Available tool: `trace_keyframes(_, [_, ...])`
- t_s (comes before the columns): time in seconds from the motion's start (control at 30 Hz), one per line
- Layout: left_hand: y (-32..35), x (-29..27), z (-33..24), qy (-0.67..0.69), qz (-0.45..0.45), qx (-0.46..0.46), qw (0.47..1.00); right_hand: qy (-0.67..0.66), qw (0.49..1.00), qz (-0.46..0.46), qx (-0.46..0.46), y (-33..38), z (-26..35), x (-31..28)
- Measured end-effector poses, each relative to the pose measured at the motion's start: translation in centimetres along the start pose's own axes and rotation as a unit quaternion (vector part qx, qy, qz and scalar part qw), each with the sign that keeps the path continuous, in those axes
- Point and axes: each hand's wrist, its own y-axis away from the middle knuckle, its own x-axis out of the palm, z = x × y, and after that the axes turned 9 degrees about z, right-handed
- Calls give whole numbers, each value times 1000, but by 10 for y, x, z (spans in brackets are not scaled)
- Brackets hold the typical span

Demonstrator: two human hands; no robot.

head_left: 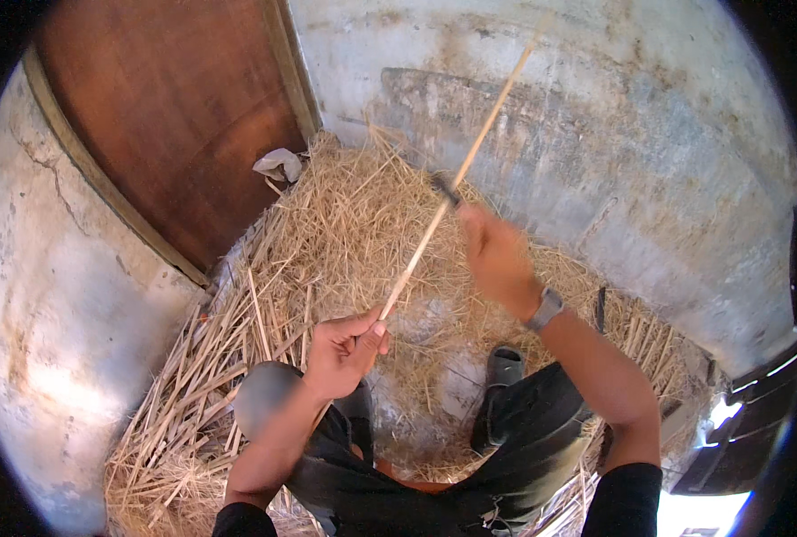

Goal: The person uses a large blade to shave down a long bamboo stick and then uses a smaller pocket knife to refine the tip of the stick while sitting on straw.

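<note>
My left hand (345, 354) pinches the near end of a long, thin bamboo stick (421, 251) between thumb and fingers. Pale and slender, the stick slants up and away to the right, its far tip blurring against the wall. Around a small dark knife (446, 190), my right hand (499, 255) is closed. The knife's blade lies across the stick about halfway along; the handle is mostly hidden in the fist. Motion smears the right hand slightly, and a watch (547, 309) sits on that wrist.
Thin shavings (354, 206) heap on the floor by the wall (649, 170). Split bamboo strips (184, 394) pile at the left. A brown door (175, 116) and a crumpled white bag (279, 165) stand at the back left. My sandalled feet (504, 367) are below my hands.
</note>
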Motion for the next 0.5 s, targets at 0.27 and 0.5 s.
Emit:
trace_keyframes(0.27, [-1, -5, 5, -50, -14, -13, 999, -24, 981, 186, 39, 25, 22, 9])
trace_keyframes(0.5, [-5, 0, 7, -82, -11, 72, 994, -32, 989, 77, 121, -24, 1, -10])
